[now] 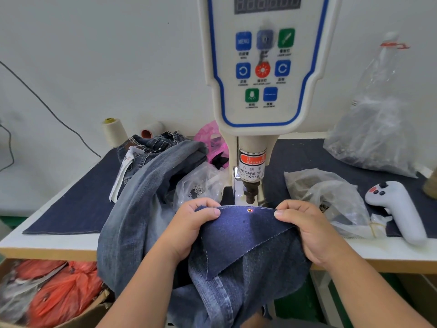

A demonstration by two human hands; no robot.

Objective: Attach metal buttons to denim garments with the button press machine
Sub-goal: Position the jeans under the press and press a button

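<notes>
We hold a dark denim piece stretched flat under the press. Our left hand pinches its upper left corner, thumb on top and fingers curled beneath; our right hand pinches the upper right corner the same way. Between the two grips, near the top edge, a small metal button sits in the cloth with a red light dot just beside it, directly below the press head. The rest of the cloth hangs over the table edge toward us. Faded jeans lie heaped to the left. Clear bags and a white handheld controller lie to the right.
</notes>
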